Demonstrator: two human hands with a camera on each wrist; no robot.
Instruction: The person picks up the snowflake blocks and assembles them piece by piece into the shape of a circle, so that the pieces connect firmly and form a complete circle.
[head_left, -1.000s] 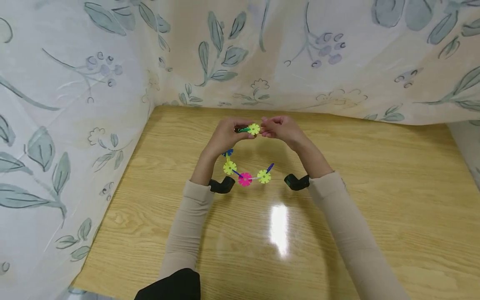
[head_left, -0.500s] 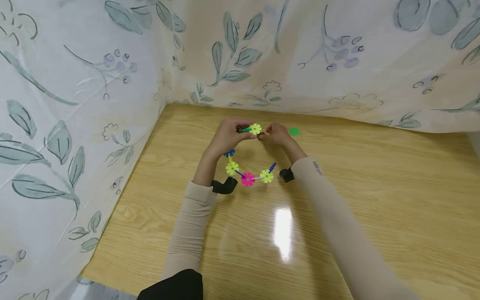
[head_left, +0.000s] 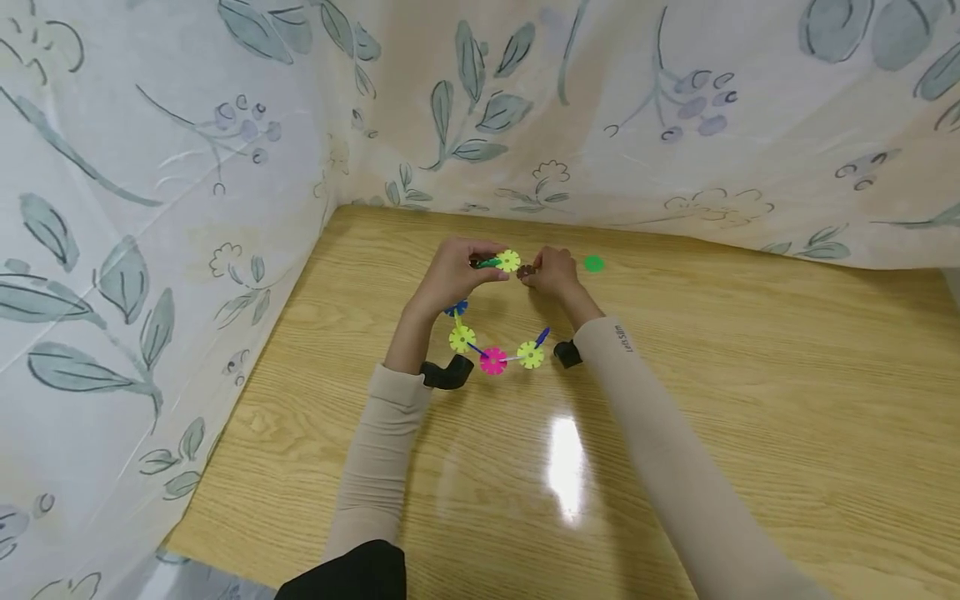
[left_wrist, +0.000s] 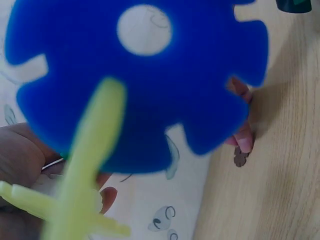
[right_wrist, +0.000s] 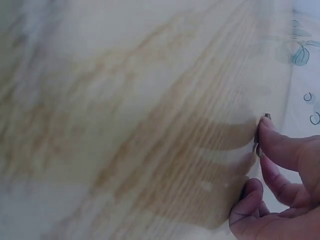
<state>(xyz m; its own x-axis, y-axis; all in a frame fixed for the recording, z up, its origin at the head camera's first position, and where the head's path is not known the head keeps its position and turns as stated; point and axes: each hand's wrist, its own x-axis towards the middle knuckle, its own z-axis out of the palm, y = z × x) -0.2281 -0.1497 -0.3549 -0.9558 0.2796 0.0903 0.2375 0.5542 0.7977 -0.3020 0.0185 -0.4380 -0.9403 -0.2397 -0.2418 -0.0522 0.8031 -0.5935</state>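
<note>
My left hand [head_left: 457, 271] pinches a chain of notched plastic discs by its upper end, where a yellow disc [head_left: 507, 261] faces up beside a green one seen nearly edge-on. From there the chain curves down through a blue disc [left_wrist: 145, 100], another yellow disc [head_left: 462, 339], a pink disc [head_left: 493, 361] and a further yellow disc [head_left: 530, 355], ending in a dark blue disc [head_left: 542, 337] seen edge-on. Between thumb and fingers my right hand [head_left: 553, 272] pinches a brown notched disc [head_left: 526, 272], just right of the upper yellow disc and apart from it.
A round green piece [head_left: 594, 263] lies on the wooden table [head_left: 750, 375] right of my right hand. Floral cloth [head_left: 570, 108] hangs behind the table and along its left side. Black wrist camera mounts [head_left: 447, 372] jut out below both hands.
My right hand has reached down to the table and now pinches the brown disc. The green piece has come into sight beside it. My left hand keeps its hold on the chain.
</note>
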